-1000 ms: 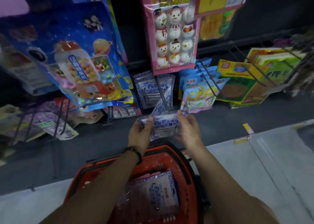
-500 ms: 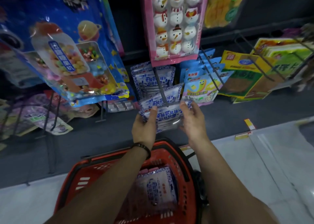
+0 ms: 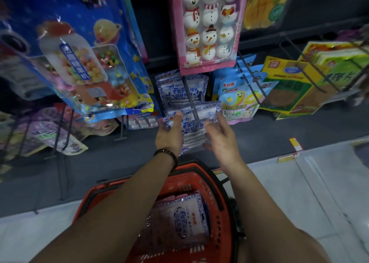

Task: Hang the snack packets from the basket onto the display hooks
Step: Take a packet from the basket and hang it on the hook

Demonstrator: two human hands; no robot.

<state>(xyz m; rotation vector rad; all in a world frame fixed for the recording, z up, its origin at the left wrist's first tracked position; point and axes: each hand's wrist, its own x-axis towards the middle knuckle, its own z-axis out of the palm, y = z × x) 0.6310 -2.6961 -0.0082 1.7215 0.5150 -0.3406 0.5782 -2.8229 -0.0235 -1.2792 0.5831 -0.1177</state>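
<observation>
Biggest worry from here imo: the blue-and-white snack packet looks threaded only onto the very front tip of the display hook. If both hands back off before it's slid toward the matching packets at 12 o'clock, it could slip off and drop. A crooked shove could also tear the hanging hole.

The left hand is at the packet's 9 o'clock with the thumb straight up along the left edge. Its fingers are hidden, so I can't tell if that grip is pinching or just pressing. The right hand is at 3 o'clock with a wide, loose grip, fingers straight and spread, just touching the right edge.

Both forearms reach out over the red basket at 6 o'clock, which has more packets lying inside.
</observation>
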